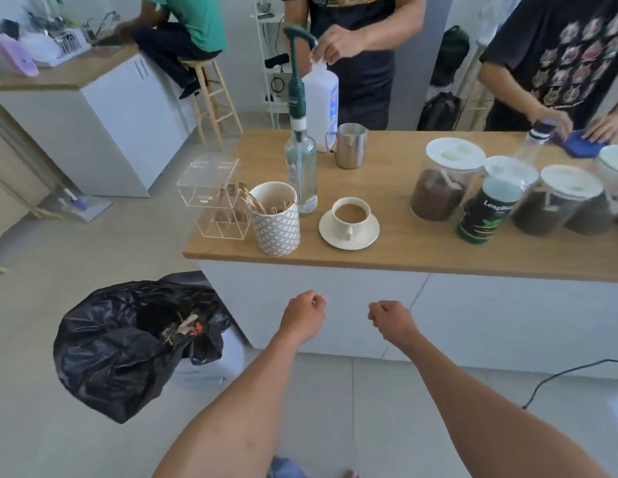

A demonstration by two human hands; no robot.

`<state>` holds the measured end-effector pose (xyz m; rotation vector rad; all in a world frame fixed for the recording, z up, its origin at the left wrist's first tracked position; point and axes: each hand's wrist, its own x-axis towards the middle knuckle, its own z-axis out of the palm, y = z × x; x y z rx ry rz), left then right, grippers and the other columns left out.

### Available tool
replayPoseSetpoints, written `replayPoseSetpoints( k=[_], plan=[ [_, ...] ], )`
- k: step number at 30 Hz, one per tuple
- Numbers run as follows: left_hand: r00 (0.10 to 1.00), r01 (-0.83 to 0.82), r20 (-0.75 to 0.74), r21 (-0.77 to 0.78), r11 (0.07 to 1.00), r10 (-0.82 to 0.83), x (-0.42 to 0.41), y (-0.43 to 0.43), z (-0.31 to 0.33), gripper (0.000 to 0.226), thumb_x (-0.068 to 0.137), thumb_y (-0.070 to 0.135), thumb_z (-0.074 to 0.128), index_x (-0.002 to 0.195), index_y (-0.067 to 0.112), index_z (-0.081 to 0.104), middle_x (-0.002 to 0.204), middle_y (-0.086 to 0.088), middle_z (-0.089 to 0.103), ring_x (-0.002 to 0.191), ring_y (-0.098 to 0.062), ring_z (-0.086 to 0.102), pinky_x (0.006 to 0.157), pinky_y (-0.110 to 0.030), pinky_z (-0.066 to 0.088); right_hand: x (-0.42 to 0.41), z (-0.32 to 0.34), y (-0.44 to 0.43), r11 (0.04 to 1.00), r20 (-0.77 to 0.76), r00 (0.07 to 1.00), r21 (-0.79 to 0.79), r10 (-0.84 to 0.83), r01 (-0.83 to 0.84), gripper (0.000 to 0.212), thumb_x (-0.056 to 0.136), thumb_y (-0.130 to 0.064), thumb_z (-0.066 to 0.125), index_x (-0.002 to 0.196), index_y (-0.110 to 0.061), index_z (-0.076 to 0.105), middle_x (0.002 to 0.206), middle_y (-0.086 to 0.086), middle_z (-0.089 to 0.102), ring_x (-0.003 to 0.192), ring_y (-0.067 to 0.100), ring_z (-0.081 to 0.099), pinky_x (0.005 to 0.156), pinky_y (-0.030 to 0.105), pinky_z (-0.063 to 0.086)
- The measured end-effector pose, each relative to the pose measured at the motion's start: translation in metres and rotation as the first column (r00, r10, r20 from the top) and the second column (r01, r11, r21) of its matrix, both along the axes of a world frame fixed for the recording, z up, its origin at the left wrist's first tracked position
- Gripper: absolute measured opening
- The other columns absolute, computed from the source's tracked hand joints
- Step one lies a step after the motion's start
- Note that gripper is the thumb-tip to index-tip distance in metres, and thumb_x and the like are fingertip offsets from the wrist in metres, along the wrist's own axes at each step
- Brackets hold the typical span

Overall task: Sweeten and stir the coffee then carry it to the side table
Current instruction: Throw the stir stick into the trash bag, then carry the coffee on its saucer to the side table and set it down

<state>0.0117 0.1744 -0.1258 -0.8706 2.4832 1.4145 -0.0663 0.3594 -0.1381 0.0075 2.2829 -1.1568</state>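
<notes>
The coffee (351, 213) sits in a cream cup on a saucer (349, 232) near the front edge of the bench (404, 257), its surface pale brown and milky. Nothing stands in the cup, and its handle points toward the person. Both hands hang below the bench top, in front of its white side panel, apart from everything on it. The left hand (302, 313) is loosely curled, as is the right hand (392, 319); neither grips anything that can be seen, though the fingers are turned away and something very small could be hidden.

From the hands, the cup lies up and forward, almost midway between them and slightly nearer the right hand. That hand looks better placed for the handle, while the left is nearer what lies left of the cup. Just left of the cup stands a clear pump bottle (300, 174) with a green pump, upright, and left of that a patterned mug (275, 219) full of wooden sticks, which lean at a slant. These are probably the sweetener and stirrers. Whether the coffee has been sweetened or stirred cannot be told.

Right of the cup, a dark green tin (487, 208) reads "LongB…", the rest cut off. The bottle's label is too blurred to read. Left of the hands, a black bin bag (128, 343) holds discarded scraps.
</notes>
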Motion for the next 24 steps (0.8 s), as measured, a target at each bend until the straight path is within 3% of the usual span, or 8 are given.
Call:
replayPoseSetpoints(
  k=[5, 7, 12, 18, 24],
  plan=[
    [0.999, -0.002, -0.047, 0.017, 1.000, 0.003, -0.020, 0.006, 0.010, 0.027, 0.093, 0.036, 0.043, 0.092, 0.015, 0.062, 0.077, 0.005, 0.068, 0.060, -0.014, 0.065, 0.058, -0.026, 0.048, -0.019, 0.018, 0.018, 0.998, -0.047, 0.997, -0.026, -0.060, 0.059, 0.034, 0.091, -0.027, 0.045, 0.064, -0.013, 0.060, 0.065, -0.002, 0.057, 0.057, 0.015, 0.048, 0.055, 0.028, 0.041],
    [0.997, 0.010, -0.072, -0.009, 1.000, -0.011, -0.030, 0.005, 0.017, 0.024, 0.094, 0.036, 0.043, 0.091, 0.019, 0.060, 0.078, 0.006, 0.068, 0.061, -0.011, 0.065, 0.056, -0.024, 0.046, -0.027, 0.026, 0.019, 0.997, -0.058, 0.995, -0.034, -0.078, 0.076, 0.033, 0.091, -0.027, 0.045, 0.066, -0.013, 0.060, 0.067, -0.001, 0.058, 0.058, 0.016, 0.049, 0.056, 0.028, 0.043],
    [0.994, 0.032, -0.106, -0.061, 0.998, -0.038, -0.063, -0.009, 0.036, 0.023, 0.096, 0.042, 0.043, 0.090, 0.026, 0.058, 0.083, 0.007, 0.068, 0.080, -0.019, 0.068, 0.076, -0.034, 0.052, -0.053, 0.048, 0.011, 0.992, -0.098, 0.990, -0.085, -0.105, 0.097, 0.032, 0.092, -0.025, 0.043, 0.069, -0.010, 0.061, 0.068, 0.004, 0.058, 0.056, 0.016, 0.049, 0.051, 0.025, 0.043],
    [0.989, 0.009, -0.143, -0.090, 0.996, -0.022, -0.105, -0.032, 0.047, 0.031, 0.095, 0.041, 0.042, 0.107, 0.020, 0.061, 0.102, -0.004, 0.070, 0.096, -0.027, 0.067, 0.090, -0.045, 0.052, -0.093, 0.073, -0.007, 0.990, -0.167, 0.979, -0.107, -0.114, 0.096, 0.032, 0.094, -0.022, 0.044, 0.072, -0.009, 0.064, 0.064, 0.003, 0.058, 0.058, 0.017, 0.051, 0.053, 0.028, 0.044],
    [0.995, -0.015, -0.094, -0.006, 1.000, 0.015, -0.144, -0.047, 0.038, 0.040, 0.094, 0.048, 0.043, 0.123, 0.022, 0.055, 0.123, -0.003, 0.062, 0.102, -0.020, 0.056, 0.084, -0.033, 0.043, -0.137, 0.071, -0.019, 0.983, -0.127, 0.983, -0.143, -0.135, 0.116, 0.029, 0.095, -0.025, 0.049, 0.089, -0.003, 0.067, 0.074, 0.005, 0.059, 0.063, 0.018, 0.053, 0.057, 0.032, 0.046]
  ],
)
